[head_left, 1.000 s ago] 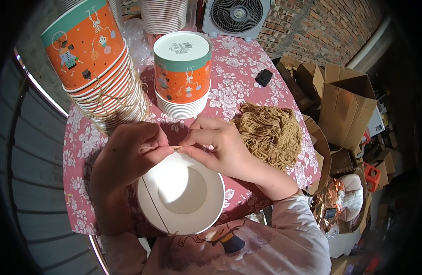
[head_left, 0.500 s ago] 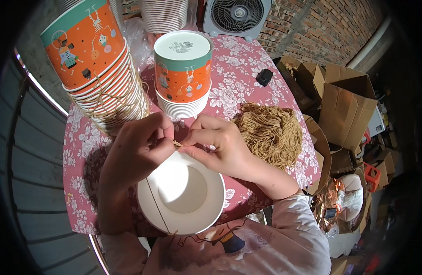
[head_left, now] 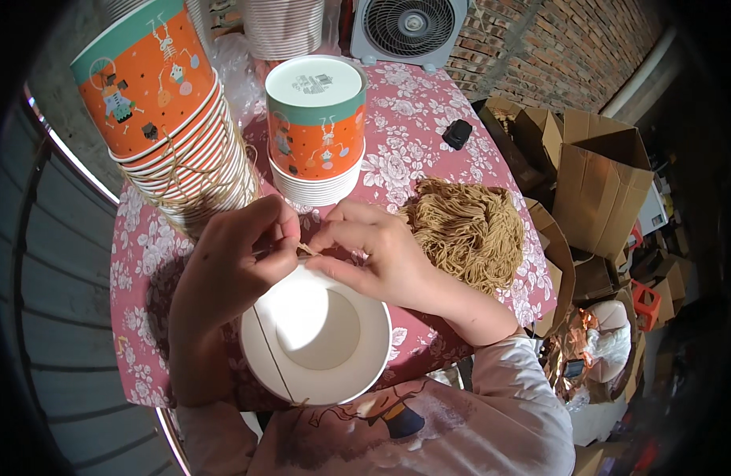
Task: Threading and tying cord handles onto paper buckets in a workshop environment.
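In front of me a white paper bucket point(head_left: 373, 349) stands with its mouth up, and a thin tan cord point(head_left: 272, 353) crosses the opening to the near rim. At the far rim my left hand point(head_left: 242, 254) is closed, pinching the cord between thumb and fingers. Close against it, my right hand point(head_left: 381, 254) has its thumb and curled fingers at the same short cord end, which shows between the fingertips. A loose heap of tan cords point(head_left: 469, 234) lies just right of my right hand.
Behind my left hand leans a tall stack of orange and green buckets point(head_left: 147, 87) draped with cords. A shorter upturned stack point(head_left: 318, 127) stands beside it. A grey fan point(head_left: 413, 28) and a small black object point(head_left: 457, 134) are farther back. Cardboard boxes point(head_left: 604, 182) crowd the right side.
The fingertips of my right hand have shifted slightly, and more of the cord end shows between the hands. The bucket sits a touch farther right.
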